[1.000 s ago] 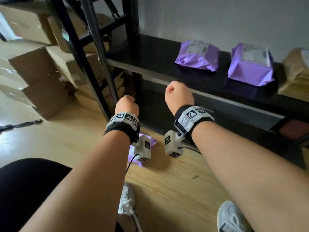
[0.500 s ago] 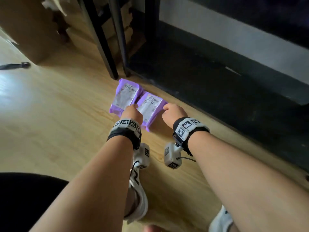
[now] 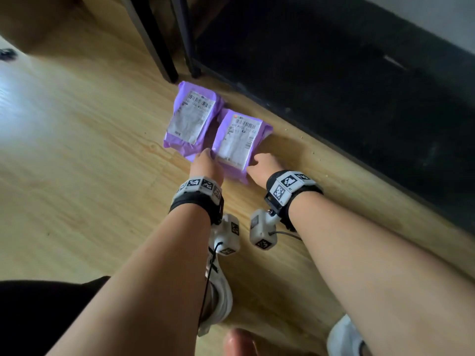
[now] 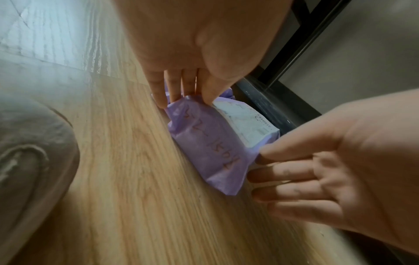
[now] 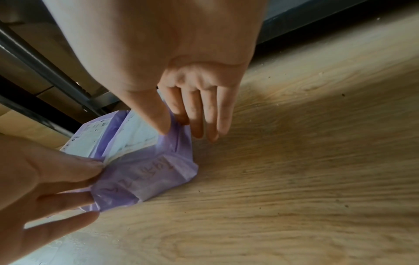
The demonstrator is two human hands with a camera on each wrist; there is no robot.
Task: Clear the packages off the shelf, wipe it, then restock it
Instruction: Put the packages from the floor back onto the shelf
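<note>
Two purple mailer packages with white labels lie side by side on the wooden floor in front of the black shelf. I hold the nearer package [image 3: 235,147] by its two ends. My left hand [image 3: 205,164] has its thumb on the top corner and its fingers down the left side [image 4: 186,100]. My right hand [image 3: 262,164] pinches the right end, thumb on top and fingers reaching down to the floor [image 5: 179,129]. Handwritten marks show on the package's near face [image 4: 211,148] [image 5: 145,175]. The farther package [image 3: 191,116] lies untouched.
Two black shelf uprights [image 3: 154,39] stand just beyond the packages, and the dark bottom shelf [image 3: 334,73] runs to the right. A cardboard box [image 3: 38,21] sits at the far left. My white shoes [image 3: 218,299] are close behind my hands.
My view and both hands dropped from in front of the shelf down to the floor. A second purple package now lies beside the first, and my fingers have straightened along its ends.
</note>
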